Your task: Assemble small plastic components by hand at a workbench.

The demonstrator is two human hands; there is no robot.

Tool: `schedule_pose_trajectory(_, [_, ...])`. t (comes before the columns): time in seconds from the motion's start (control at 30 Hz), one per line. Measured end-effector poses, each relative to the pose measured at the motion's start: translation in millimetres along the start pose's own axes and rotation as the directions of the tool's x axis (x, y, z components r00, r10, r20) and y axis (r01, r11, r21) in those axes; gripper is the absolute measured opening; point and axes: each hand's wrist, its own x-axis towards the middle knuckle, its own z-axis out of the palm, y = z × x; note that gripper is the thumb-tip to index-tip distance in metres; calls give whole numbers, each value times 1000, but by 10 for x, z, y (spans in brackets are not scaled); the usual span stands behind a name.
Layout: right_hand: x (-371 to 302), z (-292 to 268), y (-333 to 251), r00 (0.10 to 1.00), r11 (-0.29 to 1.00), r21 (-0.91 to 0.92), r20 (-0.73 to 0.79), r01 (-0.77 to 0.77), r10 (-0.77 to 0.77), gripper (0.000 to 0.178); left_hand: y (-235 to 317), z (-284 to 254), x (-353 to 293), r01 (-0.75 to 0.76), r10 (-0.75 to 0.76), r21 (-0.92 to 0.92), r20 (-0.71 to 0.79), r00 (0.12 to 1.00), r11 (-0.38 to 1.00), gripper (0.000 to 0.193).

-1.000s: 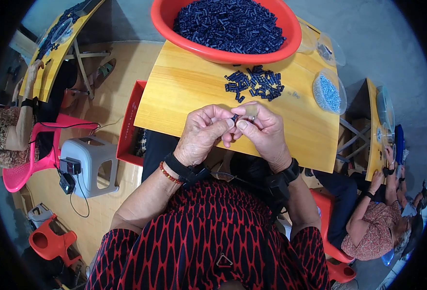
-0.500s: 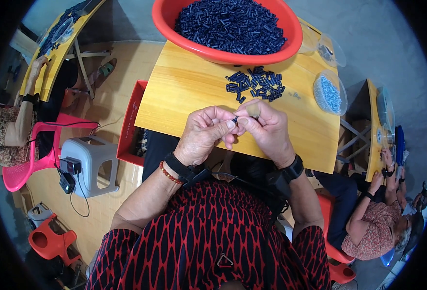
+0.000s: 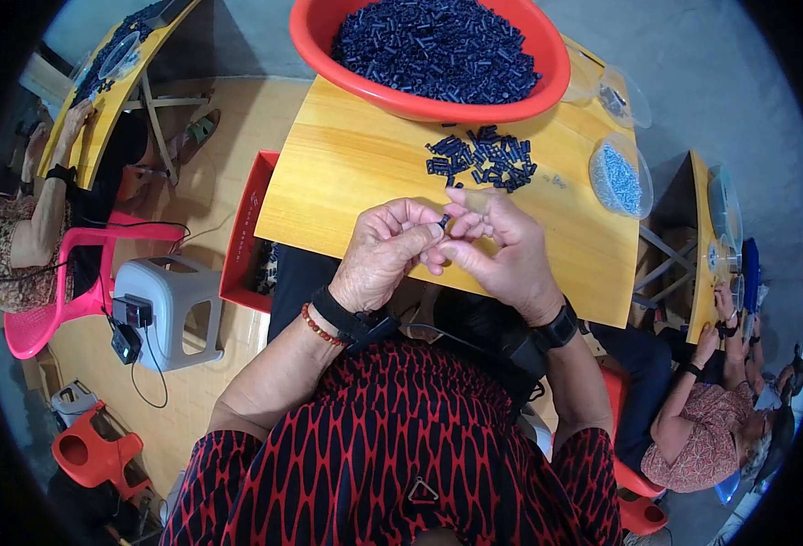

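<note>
My left hand (image 3: 385, 250) pinches a small dark tube-shaped piece (image 3: 444, 221) between thumb and forefinger, above the near part of the yellow table (image 3: 328, 173). Close beside it is my right hand (image 3: 503, 244). Its thumb and forefinger are apart, and I see nothing between them. A loose pile of similar dark pieces (image 3: 481, 156) lies on the tabletop just beyond my hands. Behind the pile, a large red basin (image 3: 429, 107) holds a great heap of these pieces.
A round clear tub of light blue small parts (image 3: 620, 177) stands at the table's right edge, with another clear container (image 3: 621, 96) behind it. A red box (image 3: 248, 232) is at the left. Beyond it stands a grey stool (image 3: 178, 309). Other people work at tables on both sides.
My right hand has drawn slightly right, its thumb and forefinger parting from the small dark piece. My left hand keeps its pinch in nearly the same place.
</note>
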Motion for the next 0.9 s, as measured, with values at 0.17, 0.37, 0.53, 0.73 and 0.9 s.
schedule_pose_trajectory(0.17, [32, 73, -146, 994, 960, -264, 75, 95, -78, 34, -36, 79, 4, -79, 81, 32, -84, 993, 996, 7])
schedule_pose_trajectory(0.37, [7, 80, -64, 992, 926, -357, 74, 120, -100, 30, -22, 120, -14, -57, 70, 108, -113, 991, 992, 8])
schedule_pose_trajectory(0.53, [-15, 95, -56, 994, 926, -362, 27, 111, -108, 31, -69, 75, -7, -52, 80, 204, -130, 988, 978, 8])
schedule_pose_trajectory(0.73, [-23, 66, -50, 993, 908, -405, 92, 109, -78, 33, -76, 92, -17, -56, 104, 305, -143, 984, 951, 7])
schedule_pose_trajectory(0.9, [-80, 80, -44, 972, 786, -573, 167, 232, -166, 38, -96, 169, -38, -91, 179, 410, -181, 967, 907, 5])
